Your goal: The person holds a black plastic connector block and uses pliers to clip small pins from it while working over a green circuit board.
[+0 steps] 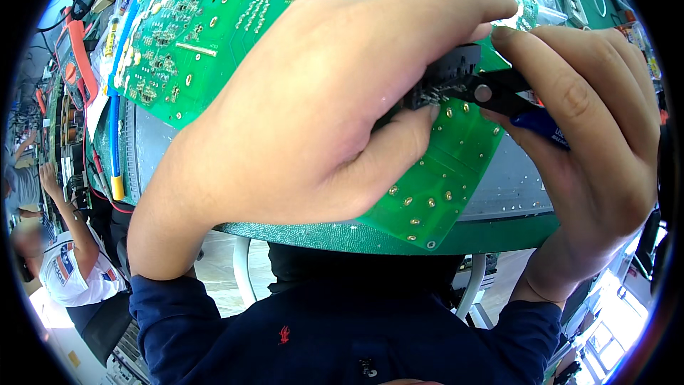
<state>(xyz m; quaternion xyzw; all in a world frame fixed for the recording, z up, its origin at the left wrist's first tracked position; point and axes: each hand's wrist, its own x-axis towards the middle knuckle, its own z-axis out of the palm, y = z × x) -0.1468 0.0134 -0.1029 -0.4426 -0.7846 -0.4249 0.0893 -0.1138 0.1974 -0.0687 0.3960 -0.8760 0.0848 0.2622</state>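
My left hand (306, 114) is closed over a small black electronic part with metal pins (456, 64), pinched between fingers and thumb; much of it is hidden by the hand. My right hand (591, 114) grips side cutters (491, 91) with a dark metal head, a round pivot and blue handles (539, 126). The cutters' jaws are at the pins of the black part. Below both hands lies a large green circuit board (235, 50), crowded with small components on its far side; its near corner (434, 199) reaches past the table edge.
A red multimeter (80, 64) stands at the left with a red test lead. Nearby, a blue tube with a yellow end (116, 150) lies along the board. The green table's curved edge (306, 237) runs in front of me. Another person (75, 264) sits at the far left.
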